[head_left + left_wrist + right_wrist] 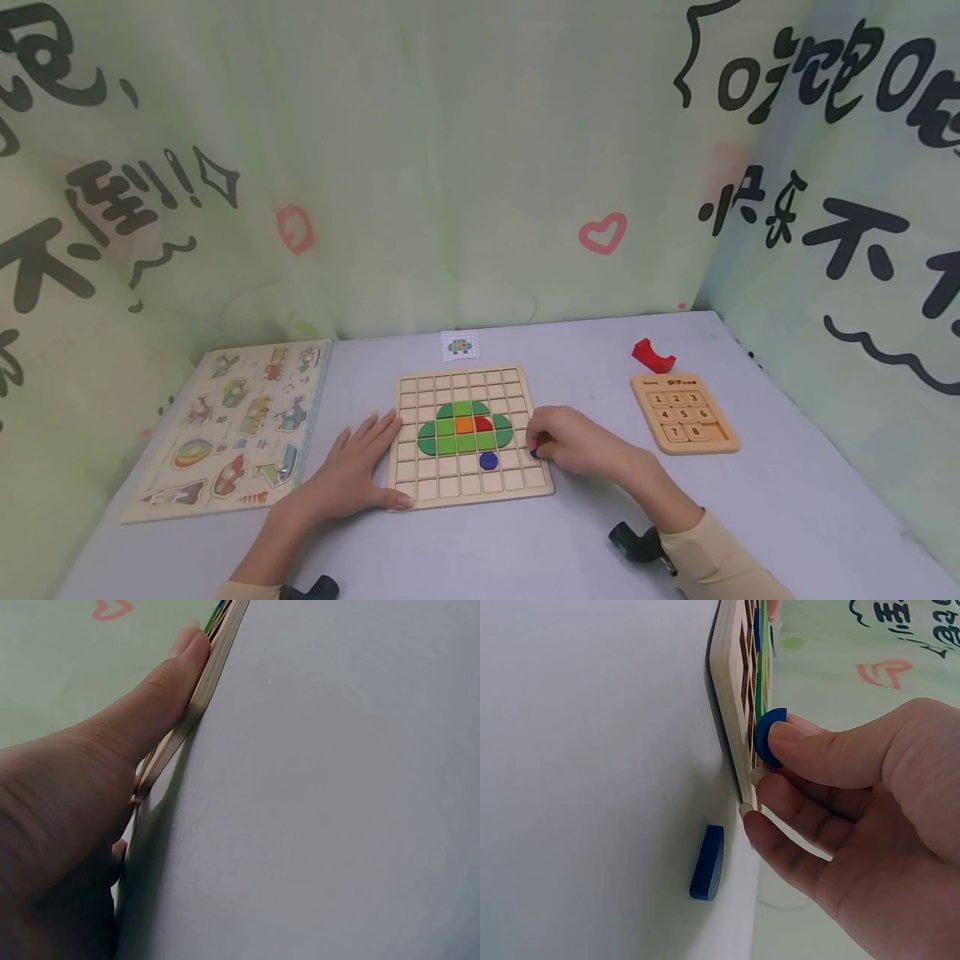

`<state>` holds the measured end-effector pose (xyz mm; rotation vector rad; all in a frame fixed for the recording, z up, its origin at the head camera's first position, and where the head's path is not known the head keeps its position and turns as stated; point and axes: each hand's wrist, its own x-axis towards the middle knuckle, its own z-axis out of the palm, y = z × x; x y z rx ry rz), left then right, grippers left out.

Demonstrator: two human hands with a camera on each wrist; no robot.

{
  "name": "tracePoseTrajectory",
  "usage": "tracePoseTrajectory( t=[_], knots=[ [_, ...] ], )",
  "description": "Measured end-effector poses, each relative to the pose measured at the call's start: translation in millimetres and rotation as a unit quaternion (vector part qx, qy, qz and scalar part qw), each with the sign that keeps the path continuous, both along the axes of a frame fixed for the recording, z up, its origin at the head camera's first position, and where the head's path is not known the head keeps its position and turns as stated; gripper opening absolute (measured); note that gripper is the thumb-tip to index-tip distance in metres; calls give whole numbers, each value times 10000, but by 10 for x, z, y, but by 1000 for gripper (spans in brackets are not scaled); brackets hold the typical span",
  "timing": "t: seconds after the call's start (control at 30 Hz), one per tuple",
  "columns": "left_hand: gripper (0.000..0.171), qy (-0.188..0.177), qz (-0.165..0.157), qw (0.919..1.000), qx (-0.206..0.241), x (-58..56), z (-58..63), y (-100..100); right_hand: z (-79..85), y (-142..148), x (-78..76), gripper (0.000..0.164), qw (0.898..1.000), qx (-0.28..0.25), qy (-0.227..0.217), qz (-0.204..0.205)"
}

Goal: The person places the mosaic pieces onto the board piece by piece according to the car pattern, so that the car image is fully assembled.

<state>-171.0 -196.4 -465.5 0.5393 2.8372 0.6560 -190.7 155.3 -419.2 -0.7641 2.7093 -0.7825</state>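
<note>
A square wooden grid board [420, 492] lies flat, bearing green, orange and red tiles [464, 425] and a blue round [489, 460] in its lower part. My left hand [352, 471] rests along its left edge, fingers spread, thumb [142, 701] on the near corner. At the right edge my right hand [581, 442] pinches a blue half-round piece [771, 739] between thumb and fingers. Its other fingertips [748, 811] are by the board's edge. A second blue piece [707, 862] lies on the table beside the board in the right wrist view.
A small pattern card [460, 344] lies behind the board. To the left is a large picture puzzle board [161, 500]. On the right sit a wooden number puzzle [686, 448] and a red curved block [653, 357]. Printed curtains [465, 167] enclose the table [585, 533].
</note>
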Motion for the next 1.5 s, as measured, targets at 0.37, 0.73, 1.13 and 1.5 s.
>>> tracePoseTrajectory(
  t=[0.37, 0.73, 1.13, 1.5],
  knots=[
    [124, 38, -62, 9999, 72, 9, 6, -9, 3, -119, -17, 17, 9990, -179, 379, 122],
    [124, 70, -45, 10000, 36, 29, 18, -5, 24, -467, -6, 14, 9964, -402, 589, 464],
    [123, 58, -79, 9999, 52, 16, -15, -4, -46, -895, 41, 15, 9962, -253, 420, 721],
    [123, 132, -98, 9998, 97, 12, 18, -16, -73, -1076, 79, 16, 9967, -193, 432, 655]
  ],
)
